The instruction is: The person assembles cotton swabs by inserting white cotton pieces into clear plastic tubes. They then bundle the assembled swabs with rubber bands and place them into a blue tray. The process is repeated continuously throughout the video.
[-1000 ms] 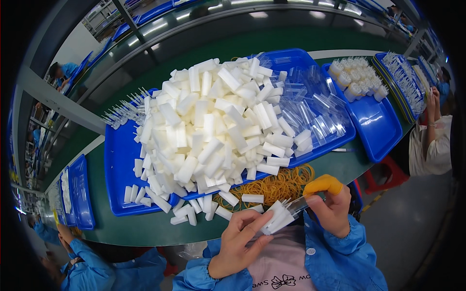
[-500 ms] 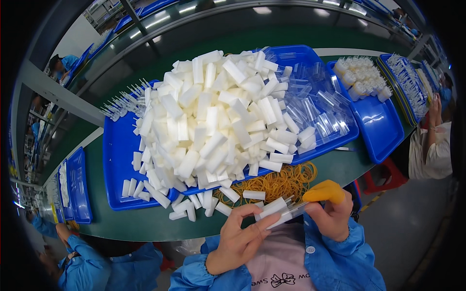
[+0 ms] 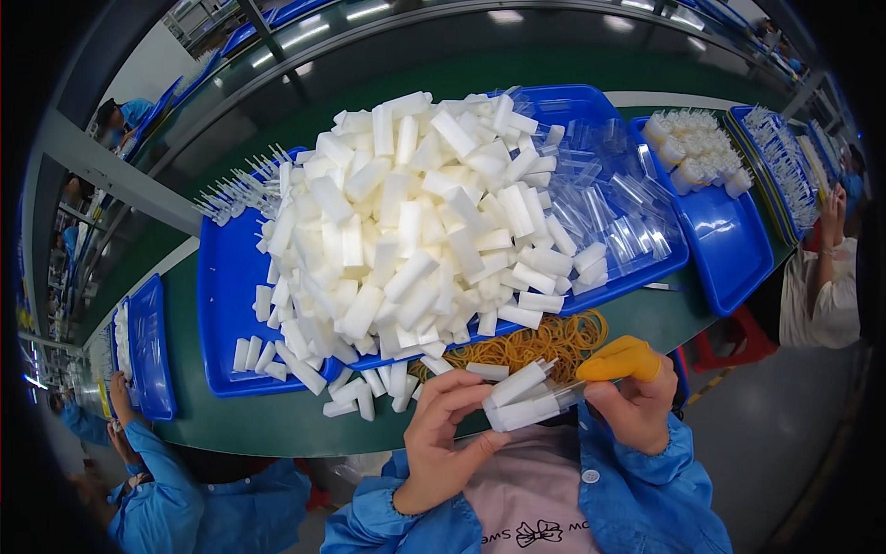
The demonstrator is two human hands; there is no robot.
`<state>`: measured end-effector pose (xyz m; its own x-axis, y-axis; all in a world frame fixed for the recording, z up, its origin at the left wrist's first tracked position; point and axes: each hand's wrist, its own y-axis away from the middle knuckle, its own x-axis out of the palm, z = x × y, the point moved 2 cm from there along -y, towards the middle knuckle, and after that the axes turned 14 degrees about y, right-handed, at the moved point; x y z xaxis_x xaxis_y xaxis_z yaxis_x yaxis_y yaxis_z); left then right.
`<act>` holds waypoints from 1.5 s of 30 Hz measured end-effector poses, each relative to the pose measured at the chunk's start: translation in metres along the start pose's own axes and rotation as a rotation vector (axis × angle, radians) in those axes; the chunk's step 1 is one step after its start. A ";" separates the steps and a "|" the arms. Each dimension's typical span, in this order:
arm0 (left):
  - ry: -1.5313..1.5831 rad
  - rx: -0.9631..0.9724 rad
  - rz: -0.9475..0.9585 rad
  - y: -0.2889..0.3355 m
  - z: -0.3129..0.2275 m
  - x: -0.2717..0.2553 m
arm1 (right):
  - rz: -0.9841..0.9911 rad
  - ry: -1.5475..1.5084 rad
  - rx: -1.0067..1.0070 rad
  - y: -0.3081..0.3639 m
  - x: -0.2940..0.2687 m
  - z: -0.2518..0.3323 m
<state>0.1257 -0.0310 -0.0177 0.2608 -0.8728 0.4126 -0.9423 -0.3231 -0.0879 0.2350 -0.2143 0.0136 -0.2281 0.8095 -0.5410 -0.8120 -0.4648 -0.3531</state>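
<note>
Low in front of me, my left hand grips two white foam blocks at their left ends, between thumb and fingers. Thin pale stems stick out at the right end of the upper block. My right hand, with a yellow covering on a finger, pinches a clear plastic piece that meets the lower block's right end. How far the plastic reaches around the foam is hard to tell. Just beyond my hands lies a tangle of yellow-brown rubber bands.
A big heap of white foam blocks overflows a blue tray. Clear plastic sleeves lie in its right part. Another blue tray holds white capped parts. Stemmed white parts lie far left. Co-workers sit on both sides.
The foam blocks have spread apart and turned in my left hand, whose index finger has drawn back from across them. My right hand still pinches the clear plastic, slightly farther right.
</note>
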 end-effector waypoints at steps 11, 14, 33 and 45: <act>0.517 -0.313 0.010 -0.001 0.006 0.001 | -0.137 -0.106 -0.078 -0.002 0.002 -0.007; 0.470 -0.206 0.056 0.000 0.009 0.000 | -0.040 -0.102 -0.110 0.003 0.006 0.001; 0.490 -0.176 -0.016 0.004 0.006 -0.007 | -0.084 0.712 -0.066 -0.058 -0.033 -0.052; 0.484 -0.203 -0.020 0.004 0.006 -0.007 | 0.103 1.120 -0.080 -0.079 -0.024 -0.080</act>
<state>0.1213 -0.0281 -0.0263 0.1975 -0.5826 0.7884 -0.9723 -0.2189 0.0818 0.3474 -0.2260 -0.0064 0.3510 0.0065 -0.9364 -0.7714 -0.5648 -0.2931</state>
